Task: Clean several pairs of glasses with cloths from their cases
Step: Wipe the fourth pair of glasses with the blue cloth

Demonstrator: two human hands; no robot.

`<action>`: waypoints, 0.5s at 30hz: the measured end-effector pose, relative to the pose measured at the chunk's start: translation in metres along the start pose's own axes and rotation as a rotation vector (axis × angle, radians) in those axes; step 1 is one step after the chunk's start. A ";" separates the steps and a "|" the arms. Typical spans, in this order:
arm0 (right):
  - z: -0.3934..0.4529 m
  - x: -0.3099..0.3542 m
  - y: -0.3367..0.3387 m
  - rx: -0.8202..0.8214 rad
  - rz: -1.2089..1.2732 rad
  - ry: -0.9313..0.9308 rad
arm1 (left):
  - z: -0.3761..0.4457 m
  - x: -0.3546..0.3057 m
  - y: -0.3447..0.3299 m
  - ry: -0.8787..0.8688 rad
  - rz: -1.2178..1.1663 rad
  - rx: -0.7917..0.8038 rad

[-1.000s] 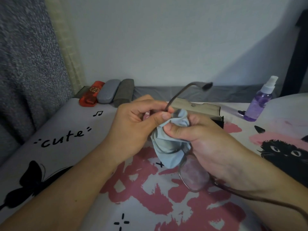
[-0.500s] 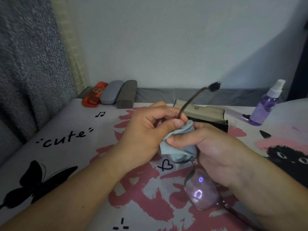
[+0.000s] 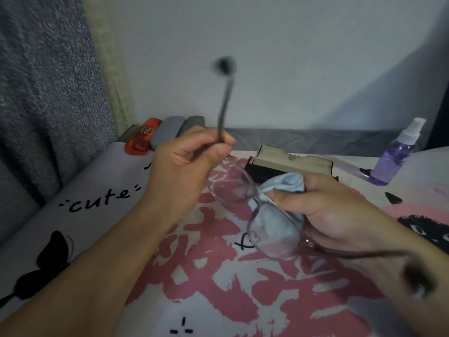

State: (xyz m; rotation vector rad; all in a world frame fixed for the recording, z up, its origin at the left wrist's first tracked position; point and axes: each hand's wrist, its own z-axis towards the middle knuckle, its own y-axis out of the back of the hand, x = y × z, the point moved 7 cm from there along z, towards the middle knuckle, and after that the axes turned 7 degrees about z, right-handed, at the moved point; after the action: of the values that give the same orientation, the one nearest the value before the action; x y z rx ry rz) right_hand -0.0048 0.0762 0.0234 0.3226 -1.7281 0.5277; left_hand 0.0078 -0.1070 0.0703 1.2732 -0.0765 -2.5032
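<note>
The glasses [image 3: 239, 190] have clear, glossy lenses. The cloth [image 3: 284, 184] in the right hand [image 3: 325, 210] looks soft, matt. Beyond stands a translucent plastic bottle [image 3: 394, 159].

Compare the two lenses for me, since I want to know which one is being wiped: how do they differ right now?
1. The near lens has the blue cloth behind it, pinched by the right hand; the far lens has no cloth on it.
2. Through the far lens the pink print shows; the near lens shows mostly blue.
3. The far lens sits by the left hand, which grips that temple.

Both are clear in one frame.
</note>
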 end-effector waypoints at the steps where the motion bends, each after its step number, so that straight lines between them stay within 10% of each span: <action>1: 0.000 0.001 0.000 0.013 -0.025 0.007 | 0.002 -0.001 0.006 -0.006 -0.005 -0.017; 15: -0.010 0.005 -0.007 0.336 0.015 -0.126 | -0.007 -0.012 -0.014 -0.113 0.016 0.223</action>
State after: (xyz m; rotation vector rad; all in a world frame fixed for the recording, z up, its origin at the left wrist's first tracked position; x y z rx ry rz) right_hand 0.0060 0.0754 0.0312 0.5924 -1.7620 0.8263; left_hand 0.0166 -0.0896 0.0729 1.2047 -0.4011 -2.6085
